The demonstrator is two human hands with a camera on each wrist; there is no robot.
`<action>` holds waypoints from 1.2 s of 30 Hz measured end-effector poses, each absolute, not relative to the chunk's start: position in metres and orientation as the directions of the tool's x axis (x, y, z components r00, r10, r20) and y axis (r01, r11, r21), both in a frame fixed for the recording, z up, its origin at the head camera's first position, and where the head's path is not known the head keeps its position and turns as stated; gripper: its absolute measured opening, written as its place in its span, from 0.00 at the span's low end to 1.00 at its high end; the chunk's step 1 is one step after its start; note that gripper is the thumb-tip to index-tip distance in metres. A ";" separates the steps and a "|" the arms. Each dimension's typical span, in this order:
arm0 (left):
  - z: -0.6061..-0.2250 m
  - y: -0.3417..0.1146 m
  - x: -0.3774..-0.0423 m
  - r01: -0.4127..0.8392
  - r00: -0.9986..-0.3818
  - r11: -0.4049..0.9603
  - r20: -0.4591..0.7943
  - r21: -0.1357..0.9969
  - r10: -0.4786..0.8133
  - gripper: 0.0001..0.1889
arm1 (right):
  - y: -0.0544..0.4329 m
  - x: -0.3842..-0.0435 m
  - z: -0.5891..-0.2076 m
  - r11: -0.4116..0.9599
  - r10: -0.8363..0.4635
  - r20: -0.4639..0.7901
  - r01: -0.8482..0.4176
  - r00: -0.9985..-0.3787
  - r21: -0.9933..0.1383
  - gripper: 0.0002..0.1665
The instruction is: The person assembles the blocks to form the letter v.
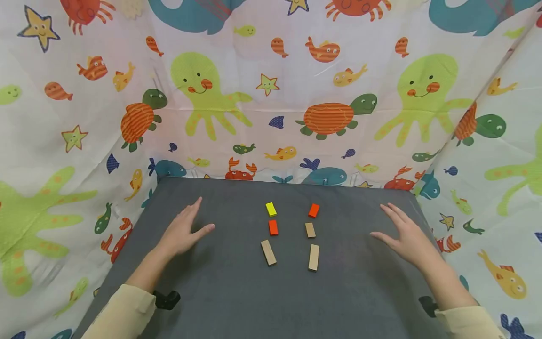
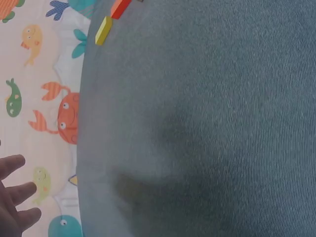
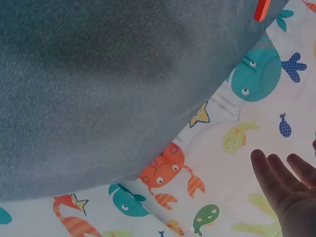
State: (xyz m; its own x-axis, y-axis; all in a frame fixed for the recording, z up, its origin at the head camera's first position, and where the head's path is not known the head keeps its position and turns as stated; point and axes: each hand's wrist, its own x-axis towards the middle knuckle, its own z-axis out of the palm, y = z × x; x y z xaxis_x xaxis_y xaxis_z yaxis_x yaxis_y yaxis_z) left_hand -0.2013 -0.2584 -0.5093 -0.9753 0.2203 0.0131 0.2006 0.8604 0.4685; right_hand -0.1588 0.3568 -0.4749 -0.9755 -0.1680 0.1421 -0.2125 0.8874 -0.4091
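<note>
Two columns of small blocks lie on the grey table between my hands. The left column has a yellow block [image 1: 271,209] at the back, an orange-red block [image 1: 273,228] in the middle and a longer plain wooden block [image 1: 268,253] in front, slightly slanted. In the right column are an orange block [image 1: 314,210], a short wooden block [image 1: 310,230] and a longer wooden block [image 1: 314,257]. My left hand [image 1: 182,230] is raised left of the blocks, fingers straight, holding nothing. On the other side my right hand [image 1: 402,235] is held up likewise, thumb and fingers spread.
The grey table [image 1: 237,301] is enclosed at the back and sides by a white curtain [image 1: 254,117] printed with sea animals. Black wrist-camera mounts sit below the left cuff [image 1: 127,306] and the right cuff [image 1: 467,320].
</note>
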 end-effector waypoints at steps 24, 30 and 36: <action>-0.529 -0.236 -0.200 0.182 -0.979 0.792 0.034 0.583 0.201 0.52 | 0.319 -0.159 -0.494 0.855 -0.160 0.190 -0.233 -0.969 -0.464 0.49; -0.536 -0.229 -0.198 0.198 -0.977 0.766 0.061 0.611 0.204 0.52 | 0.309 -0.161 -0.496 0.849 -0.185 0.210 -0.263 -0.960 -0.458 0.48; -0.540 -0.221 -0.196 0.207 -0.976 0.760 0.072 0.616 0.208 0.51 | 0.296 -0.166 -0.499 0.850 -0.191 0.192 -0.260 -0.963 -0.458 0.49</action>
State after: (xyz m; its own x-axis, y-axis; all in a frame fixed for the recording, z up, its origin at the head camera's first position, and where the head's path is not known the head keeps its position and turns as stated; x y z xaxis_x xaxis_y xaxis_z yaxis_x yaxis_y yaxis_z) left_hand -0.1956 -0.2211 -0.5398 -0.9755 0.2075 0.0725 0.2074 0.7600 0.6160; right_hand -0.1657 0.2963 -0.4988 -0.9627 -0.1906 0.1922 -0.2598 0.8499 -0.4584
